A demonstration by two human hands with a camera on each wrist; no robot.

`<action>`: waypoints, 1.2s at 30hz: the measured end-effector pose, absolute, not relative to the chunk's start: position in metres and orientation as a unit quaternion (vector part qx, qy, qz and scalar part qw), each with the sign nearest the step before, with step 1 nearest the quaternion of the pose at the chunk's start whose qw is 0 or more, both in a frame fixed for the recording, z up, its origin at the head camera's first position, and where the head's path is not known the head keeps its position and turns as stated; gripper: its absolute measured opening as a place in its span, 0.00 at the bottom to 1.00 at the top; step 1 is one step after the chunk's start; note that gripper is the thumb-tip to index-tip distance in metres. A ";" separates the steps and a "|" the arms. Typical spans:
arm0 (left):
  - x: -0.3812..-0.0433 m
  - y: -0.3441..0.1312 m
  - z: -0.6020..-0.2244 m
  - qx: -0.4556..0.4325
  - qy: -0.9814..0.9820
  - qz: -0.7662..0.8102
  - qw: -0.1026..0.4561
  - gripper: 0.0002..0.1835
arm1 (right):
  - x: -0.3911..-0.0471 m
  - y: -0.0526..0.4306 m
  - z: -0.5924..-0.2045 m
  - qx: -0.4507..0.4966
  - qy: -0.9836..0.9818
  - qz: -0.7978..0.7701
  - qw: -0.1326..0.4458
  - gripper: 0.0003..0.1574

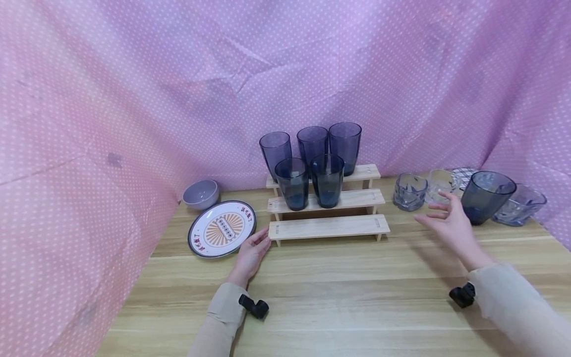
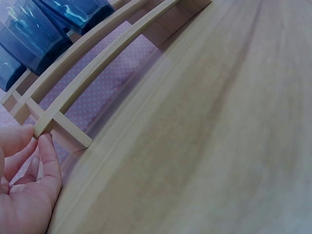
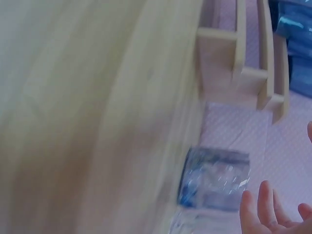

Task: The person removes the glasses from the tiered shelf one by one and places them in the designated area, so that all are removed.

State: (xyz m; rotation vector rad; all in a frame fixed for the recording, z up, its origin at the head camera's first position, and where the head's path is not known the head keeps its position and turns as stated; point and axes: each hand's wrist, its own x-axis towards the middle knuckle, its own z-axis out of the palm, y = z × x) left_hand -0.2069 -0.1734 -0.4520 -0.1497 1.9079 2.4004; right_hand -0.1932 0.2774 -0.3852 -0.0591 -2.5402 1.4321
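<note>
My left hand (image 1: 251, 255) is at the left end of a three-step wooden rack (image 1: 330, 226). In the left wrist view, its thumb and fingers pinch the end of the lowest step (image 2: 73, 100). Three tall blue-grey glasses, one of them at the right (image 1: 345, 148), stand on the top step, and two more, including a left one (image 1: 292, 186), on the middle step. The lowest step is bare. My right hand (image 1: 450, 230) hovers with fingers spread and holds nothing. Near it are a short clear glass (image 1: 409, 192) and another tall blue-grey glass (image 1: 485, 201).
Two more clear glasses stand at the right, one behind my right hand and one far right (image 1: 519, 206), near a checked piece (image 1: 465, 174). On the left are a patterned plate (image 1: 243, 233) and a grey-purple bowl (image 1: 200, 196). Pink dotted cloth (image 1: 285, 74) hangs behind the table (image 1: 321, 297).
</note>
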 end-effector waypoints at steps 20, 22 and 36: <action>-0.205 -0.173 -0.453 -0.044 0.620 0.783 0.037 0.25 | -0.215 0.201 -0.352 0.047 -0.834 0.547 0.046 0.59; -0.205 -0.173 -0.453 -0.042 0.623 0.780 0.038 0.25 | -0.218 0.196 -0.348 0.052 -0.834 0.548 0.041 0.60; -0.207 -0.174 -0.453 -0.041 0.616 0.786 0.033 0.25 | -0.239 0.164 -0.326 0.091 -0.845 0.526 0.030 0.65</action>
